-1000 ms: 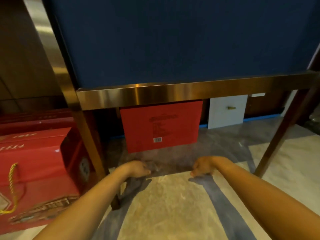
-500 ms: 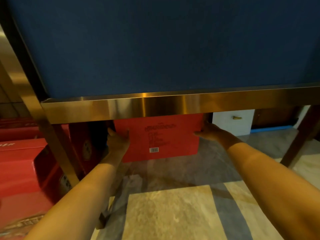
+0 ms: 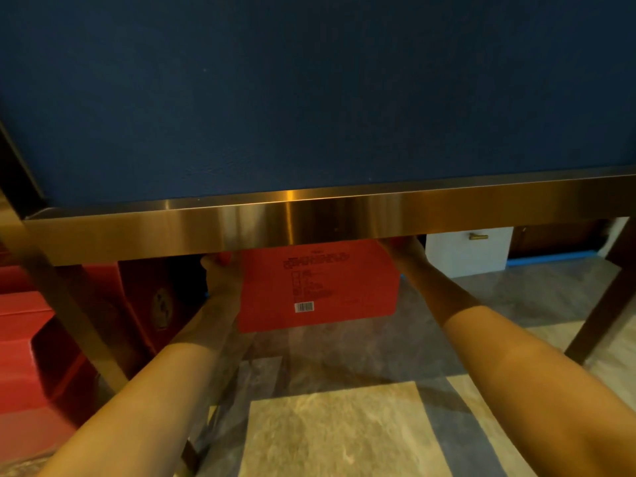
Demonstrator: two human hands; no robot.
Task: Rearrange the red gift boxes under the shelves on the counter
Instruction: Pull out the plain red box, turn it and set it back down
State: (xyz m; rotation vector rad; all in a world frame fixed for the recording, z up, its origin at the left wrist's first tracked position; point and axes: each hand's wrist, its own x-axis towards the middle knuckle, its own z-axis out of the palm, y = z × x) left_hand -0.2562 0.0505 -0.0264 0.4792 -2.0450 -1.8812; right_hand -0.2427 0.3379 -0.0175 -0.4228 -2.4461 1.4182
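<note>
**Both hands on the red box beneath the brass rail**

A broad brushed-brass metal rail [image 3: 309,222] runs across the view, edging a dark blue flat panel [image 3: 309,98] above it. Everything else is placed against that rail.

Directly below the rail's middle stands a flat red cardboard gift box [image 3: 323,290], upright, its printed face towards the camera with dark text and a small white barcode label [image 3: 304,307] low on it. Its top edge is hidden behind the rail, and its lower edge sits at the grey-and-beige marbled stone floor [image 3: 344,425].

The left hand [image 3: 222,277] reaches up under the rail and is pressed against the box's left edge, fingers wrapped on it. The right hand [image 3: 402,251] is at the box's upper right corner, just under the rail; its fingertips are cut off by the rail, but the palm lies against the box, so it appears to be gripping that side.

Below the rail's left end, past a slanting brass leg [image 3: 69,311], sit further red gift boxes [image 3: 41,356], one dark end bearing a round emblem. Below the rail's right part, behind the held box, stands a white cabinet with a small brass handle [image 3: 478,236], a blue strip along the floor beside it.
</note>
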